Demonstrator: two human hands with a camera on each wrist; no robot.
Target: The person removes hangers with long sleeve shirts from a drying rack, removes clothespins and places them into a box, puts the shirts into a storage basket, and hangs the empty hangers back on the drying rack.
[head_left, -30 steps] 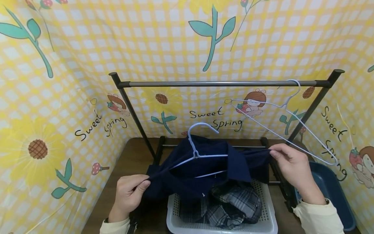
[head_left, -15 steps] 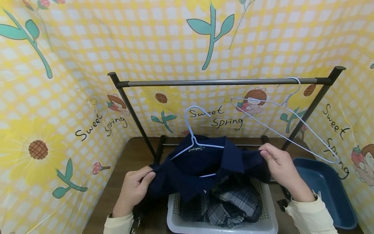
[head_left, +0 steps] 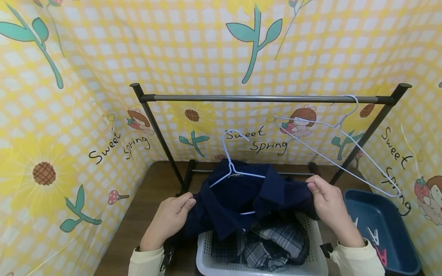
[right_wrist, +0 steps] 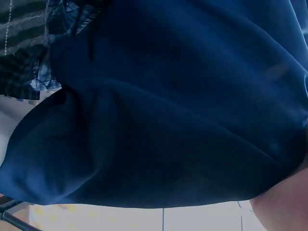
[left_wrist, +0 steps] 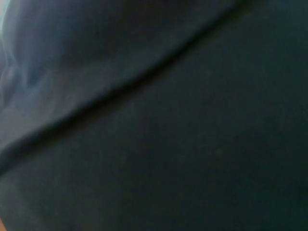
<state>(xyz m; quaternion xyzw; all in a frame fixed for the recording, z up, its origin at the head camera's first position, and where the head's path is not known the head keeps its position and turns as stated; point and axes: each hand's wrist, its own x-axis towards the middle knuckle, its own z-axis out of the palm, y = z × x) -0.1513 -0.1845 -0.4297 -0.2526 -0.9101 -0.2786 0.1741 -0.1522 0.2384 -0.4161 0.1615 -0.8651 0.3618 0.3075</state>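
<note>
A navy collared shirt (head_left: 272,191) hangs on a pale wire hanger (head_left: 230,165), whose hook sticks up free above the collar. My left hand (head_left: 170,216) pinches the shirt's left shoulder between thumb and fingers in the head view. On the other side my right hand (head_left: 328,205) grips the right shoulder. Dark cloth fills the left wrist view. In the right wrist view the navy fabric (right_wrist: 168,120) spreads wide, with part of the hand at the lower right corner. The hanger's ends are hidden inside the shirt.
Behind stands a dark clothes rack (head_left: 241,98), an unloaded wire hanger (head_left: 342,126) on its right end. Below the shirt, a white basket (head_left: 319,245) holds grey plaid clothing (head_left: 276,245). A blue tray (head_left: 390,214) at the right contains several clothespins (head_left: 373,235).
The hanger hook has risen and sits more upright from the collar. My hands have come closer together, the left moving rightward, and the collar has opened out.
</note>
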